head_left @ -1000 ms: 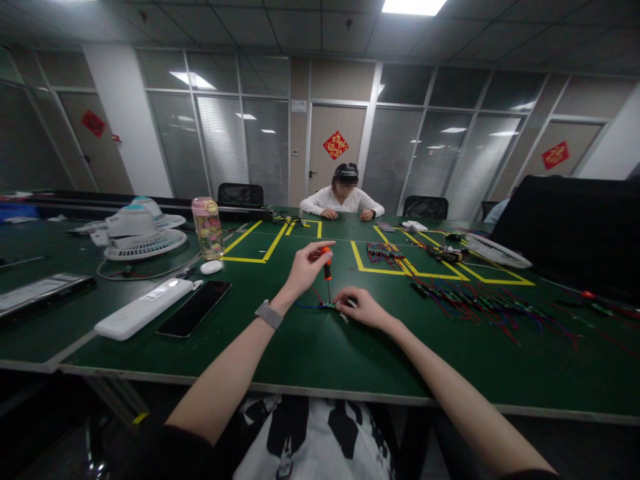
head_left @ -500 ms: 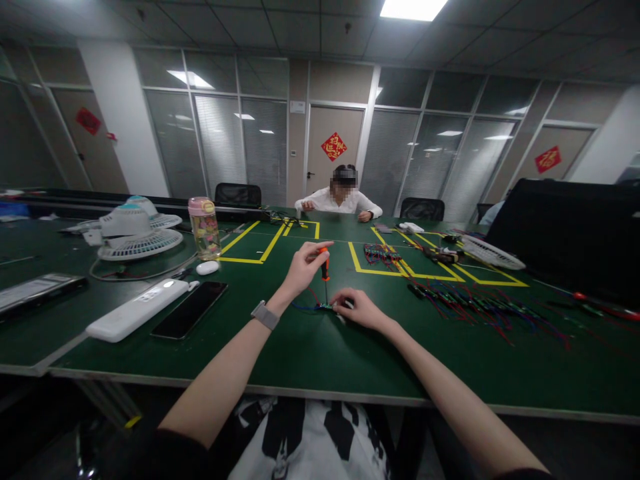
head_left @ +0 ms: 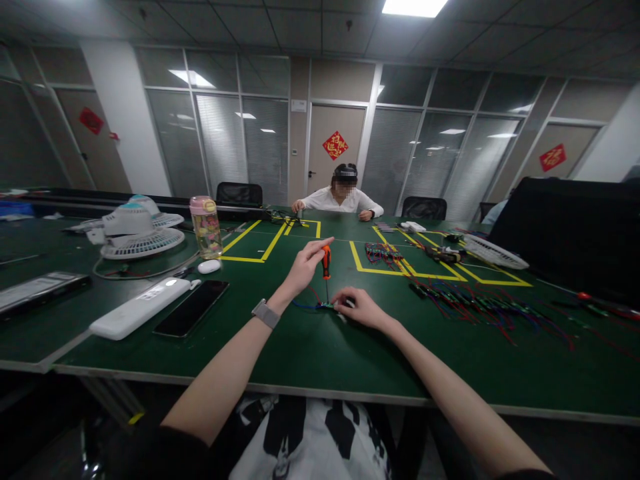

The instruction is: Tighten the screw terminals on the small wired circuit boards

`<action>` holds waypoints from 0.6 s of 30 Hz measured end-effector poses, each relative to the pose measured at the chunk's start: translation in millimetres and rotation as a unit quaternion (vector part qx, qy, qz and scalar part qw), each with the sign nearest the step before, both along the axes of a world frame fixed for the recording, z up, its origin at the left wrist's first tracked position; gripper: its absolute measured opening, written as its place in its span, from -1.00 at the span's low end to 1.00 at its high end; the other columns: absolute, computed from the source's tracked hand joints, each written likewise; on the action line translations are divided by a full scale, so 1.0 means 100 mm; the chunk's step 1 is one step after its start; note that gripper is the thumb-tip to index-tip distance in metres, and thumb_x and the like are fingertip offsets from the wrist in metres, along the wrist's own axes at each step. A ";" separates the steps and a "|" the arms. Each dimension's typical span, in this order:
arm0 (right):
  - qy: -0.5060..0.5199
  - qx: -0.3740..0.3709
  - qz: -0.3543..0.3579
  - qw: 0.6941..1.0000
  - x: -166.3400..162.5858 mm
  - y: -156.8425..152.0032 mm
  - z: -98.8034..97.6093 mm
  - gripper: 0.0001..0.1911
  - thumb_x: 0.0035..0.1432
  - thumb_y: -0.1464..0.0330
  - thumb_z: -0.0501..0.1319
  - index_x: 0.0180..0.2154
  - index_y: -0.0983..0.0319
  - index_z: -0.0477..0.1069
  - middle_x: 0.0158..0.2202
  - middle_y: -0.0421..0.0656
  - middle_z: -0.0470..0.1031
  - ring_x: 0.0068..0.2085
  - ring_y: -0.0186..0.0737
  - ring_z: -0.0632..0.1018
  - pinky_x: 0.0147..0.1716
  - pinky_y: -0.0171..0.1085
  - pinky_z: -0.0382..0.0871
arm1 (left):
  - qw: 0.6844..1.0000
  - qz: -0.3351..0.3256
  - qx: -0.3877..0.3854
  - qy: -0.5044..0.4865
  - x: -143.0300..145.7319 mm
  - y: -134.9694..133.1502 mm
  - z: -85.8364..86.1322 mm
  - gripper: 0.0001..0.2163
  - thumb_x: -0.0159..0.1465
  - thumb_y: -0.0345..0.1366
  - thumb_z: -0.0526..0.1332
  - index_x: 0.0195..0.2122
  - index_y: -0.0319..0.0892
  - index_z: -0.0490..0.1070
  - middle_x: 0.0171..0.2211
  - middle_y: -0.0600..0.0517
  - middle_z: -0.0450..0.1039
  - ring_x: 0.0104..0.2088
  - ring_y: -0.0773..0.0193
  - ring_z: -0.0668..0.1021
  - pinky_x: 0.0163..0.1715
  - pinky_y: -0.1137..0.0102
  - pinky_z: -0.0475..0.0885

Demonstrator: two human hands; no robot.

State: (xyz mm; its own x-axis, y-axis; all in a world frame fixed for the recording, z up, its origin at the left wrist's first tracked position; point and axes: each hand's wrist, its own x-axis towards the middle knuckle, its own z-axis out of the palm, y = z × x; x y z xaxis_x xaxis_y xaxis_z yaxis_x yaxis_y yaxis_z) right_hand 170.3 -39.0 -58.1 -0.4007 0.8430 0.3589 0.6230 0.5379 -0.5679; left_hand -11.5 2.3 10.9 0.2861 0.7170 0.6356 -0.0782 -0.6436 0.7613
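Observation:
An orange-and-black screwdriver (head_left: 327,263) stands upright, its shaft tip down on a small green circuit board (head_left: 327,306) with red and blue wires. My left hand (head_left: 306,264), with a watch on the wrist, is at the screwdriver's handle. Its index finger stretches over the handle's top; the thumb's contact is partly hidden. Resting on the table, my right hand (head_left: 357,307) pinches the board's right end with curled fingers. A small pale piece shows at those fingers, too small to name.
Several wired circuit boards (head_left: 475,300) lie to the right, with another bunch (head_left: 383,253) inside yellow tape. On the left are a phone (head_left: 193,308), a white power strip-like bar (head_left: 140,310), a bottle (head_left: 205,228) and a fan (head_left: 143,241). A person (head_left: 343,197) sits opposite.
My left thumb and fingers have shifted around the screwdriver handle, leaving more of it showing. My right hand and the board stay put. The person opposite has moved one hand slightly.

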 end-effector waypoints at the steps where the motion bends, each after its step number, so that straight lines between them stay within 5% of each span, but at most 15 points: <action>1: 0.000 0.001 -0.001 1.000 0.00 0.00 0.00 -0.85 0.04 0.38 0.20 -0.31 0.26 0.49 -0.43 -0.18 0.46 -0.40 -0.30 0.43 -0.34 -0.33 0.30 | 1.000 -0.019 -0.008 -0.006 0.00 0.00 0.00 -0.69 0.23 -0.32 0.09 0.00 -0.16 0.39 -0.08 -0.05 0.42 -0.09 0.25 0.47 -0.03 0.33 0.33; 3: -0.001 0.002 -0.002 1.000 0.00 0.00 -0.01 -0.86 0.04 0.38 0.20 -0.31 0.26 0.49 -0.43 -0.18 0.46 -0.40 -0.30 0.43 -0.34 -0.33 0.30 | 1.000 -0.025 -0.013 -0.011 0.01 0.01 -0.02 -0.67 0.20 -0.28 0.13 0.01 -0.17 0.38 -0.15 -0.05 0.45 -0.18 0.26 0.51 -0.09 0.33 0.37; 8: -0.001 0.001 -0.001 1.000 0.00 0.01 -0.01 -0.87 0.04 0.39 0.21 -0.32 0.26 0.49 -0.44 -0.18 0.45 -0.40 -0.31 0.43 -0.33 -0.33 0.30 | 0.995 0.081 0.051 0.013 0.00 -0.02 -0.02 -0.74 0.17 -0.24 0.18 -0.11 -0.13 0.48 -0.16 -0.03 0.36 -0.17 0.29 0.46 -0.10 0.40 0.35; 13: 0.003 -0.003 0.005 1.000 0.00 0.00 0.00 -0.86 0.03 0.39 0.22 -0.31 0.27 0.49 -0.43 -0.18 0.46 -0.39 -0.31 0.44 -0.32 -0.33 0.31 | 1.000 -0.026 -0.001 0.002 0.01 -0.01 -0.01 -0.66 0.25 -0.27 0.08 0.03 -0.18 0.35 -0.19 -0.03 0.44 -0.20 0.29 0.50 -0.12 0.35 0.37; 18: -0.003 -0.008 -0.007 1.000 0.00 0.00 0.01 -0.84 0.00 0.39 0.25 -0.30 0.26 0.51 -0.41 -0.16 0.47 -0.37 -0.28 0.45 -0.30 -0.31 0.32 | 0.998 0.046 0.037 0.012 0.02 -0.02 -0.04 -0.70 0.15 -0.21 0.21 -0.10 -0.16 0.46 -0.22 -0.02 0.40 -0.26 0.31 0.48 -0.20 0.42 0.38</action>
State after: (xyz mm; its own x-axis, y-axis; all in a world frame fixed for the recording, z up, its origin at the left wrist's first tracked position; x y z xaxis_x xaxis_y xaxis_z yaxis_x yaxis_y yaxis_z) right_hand 170.7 -38.7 -57.4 -0.3913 0.8540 0.3429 0.6340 0.5202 -0.5722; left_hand -9.1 0.6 6.9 0.2373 0.6915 0.6823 0.0007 -0.7024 0.7117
